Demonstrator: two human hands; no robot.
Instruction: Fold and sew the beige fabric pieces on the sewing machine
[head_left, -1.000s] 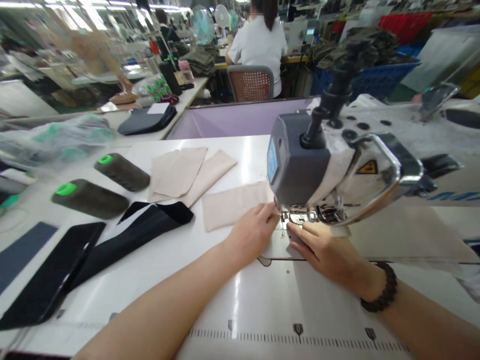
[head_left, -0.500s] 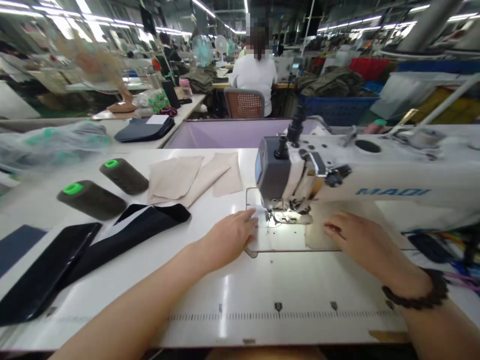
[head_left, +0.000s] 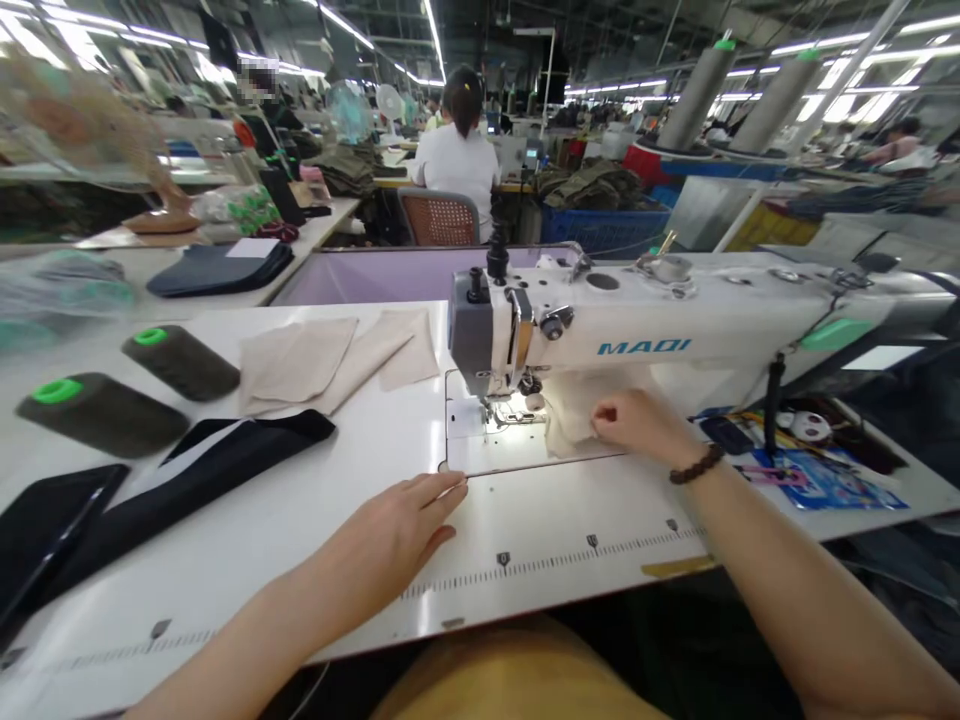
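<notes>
A white sewing machine stands on the table, its lamp lighting the needle plate. Just right of the presser foot, a piece of beige cloth lies bunched under the machine arm. My right hand is closed at the right side of this cloth, fingers curled and pinching it, and there is a dark bead bracelet on the wrist. Flat on the tabletop, my left hand holds nothing; its fingers are stretched out near the front left corner of the machine's bed plate.
More beige cloth pieces lie left of the machine. Beside them are two dark thread cones and folded black fabric. Small tools and a blue packet lie at the right. A person in white sits ahead beyond the lilac partition.
My view has swung right. My left hand has slid off the bed plate towards me. The beige cloth has bunched up under my right hand, which now has its fingers curled.
</notes>
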